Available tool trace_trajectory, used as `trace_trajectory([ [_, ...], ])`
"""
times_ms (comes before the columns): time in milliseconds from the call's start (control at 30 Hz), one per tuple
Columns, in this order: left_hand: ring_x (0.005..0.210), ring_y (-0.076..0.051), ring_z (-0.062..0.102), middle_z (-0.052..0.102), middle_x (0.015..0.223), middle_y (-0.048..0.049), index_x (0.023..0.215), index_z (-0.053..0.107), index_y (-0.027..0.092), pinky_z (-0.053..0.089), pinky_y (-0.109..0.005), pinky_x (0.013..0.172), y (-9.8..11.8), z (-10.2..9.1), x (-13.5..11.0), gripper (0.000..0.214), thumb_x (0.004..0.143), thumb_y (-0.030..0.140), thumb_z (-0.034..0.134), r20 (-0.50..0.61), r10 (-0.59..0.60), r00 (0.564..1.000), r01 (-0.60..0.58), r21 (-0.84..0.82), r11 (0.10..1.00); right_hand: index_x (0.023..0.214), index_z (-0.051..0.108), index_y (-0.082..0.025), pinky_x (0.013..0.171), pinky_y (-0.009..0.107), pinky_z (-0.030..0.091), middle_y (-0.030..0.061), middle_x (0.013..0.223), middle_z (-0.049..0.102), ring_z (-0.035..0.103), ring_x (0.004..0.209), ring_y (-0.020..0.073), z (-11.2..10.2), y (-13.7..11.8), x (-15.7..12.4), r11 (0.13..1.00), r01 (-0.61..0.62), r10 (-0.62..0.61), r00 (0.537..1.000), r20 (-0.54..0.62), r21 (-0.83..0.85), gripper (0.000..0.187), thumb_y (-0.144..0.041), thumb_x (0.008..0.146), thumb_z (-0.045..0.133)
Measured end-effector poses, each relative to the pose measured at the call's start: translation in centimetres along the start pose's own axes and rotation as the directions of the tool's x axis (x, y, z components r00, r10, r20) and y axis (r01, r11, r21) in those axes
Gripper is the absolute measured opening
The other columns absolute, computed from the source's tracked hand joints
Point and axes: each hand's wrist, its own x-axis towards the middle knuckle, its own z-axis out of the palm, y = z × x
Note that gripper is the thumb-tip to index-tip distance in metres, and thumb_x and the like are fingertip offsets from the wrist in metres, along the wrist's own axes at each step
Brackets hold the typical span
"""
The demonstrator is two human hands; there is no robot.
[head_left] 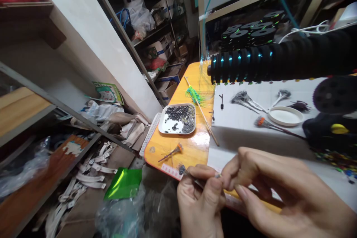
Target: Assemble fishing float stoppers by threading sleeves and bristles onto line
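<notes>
A bristly grey bundle (182, 169) pokes out near the glossy yellow counter (192, 147), clamped in the left hand's fingers (213, 187); whether the right hand (267, 186), fingers curled, grips anything, I cannot tell. Beyond, a rounded white tray (170, 125) holds tiny black cylinders (180, 112).

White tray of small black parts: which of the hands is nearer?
Left. The left hand is below and slightly right of the tray in the picture; the right hand is farther right.

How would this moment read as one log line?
left hand: holding grey-tipped bundle | right hand: close beside left, grip unclear | yellow table: white tray of small black pieces, orange-tipped bundle
</notes>
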Motion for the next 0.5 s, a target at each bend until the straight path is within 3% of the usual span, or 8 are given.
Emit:
trace_trajectory([
  [267, 0.041, 0.002, 0.048, 0.066, 0.061, 0.0027, 0.062, 0.073, 0.014, 0.033, -0.005, 0.041, -0.18, -0.02, 0.15, 0.033, 0.054, 0.021, 0.104, 0.031, 0.034, 0.999, -0.034, -0.007, 0.999, 0.081, 0.052, -0.027, 0.052, 0.022, 0.05, 0.0, 0.077, 0.069, 0.065, 0.063, 0.0143, -0.15, -0.03, 0.18, 1.0, 0.019, -0.018, 1.0, 0.011, -0.02, 0.019, -0.015, 0.097, 0.054],
  [500, 0.044, 0.001, 0.051, 0.065, 0.062, 0.0033, 0.062, 0.074, 0.014, 0.034, -0.005, 0.042, -0.25, -0.22, 0.18, 0.031, 0.057, 0.021, 0.104, 0.051, 0.028, 0.998, -0.027, -0.01, 1.0, 0.079, 0.056, -0.025, 0.053, 0.024, 0.05, 0.0033, 0.077, 0.07, 0.064, 0.062, 0.0157, -0.08, 0.15, -0.26, 0.999, -0.031, 0.031, 1.0, -0.004, 0.021, 0.017, -0.017, 0.094, 0.061],
])
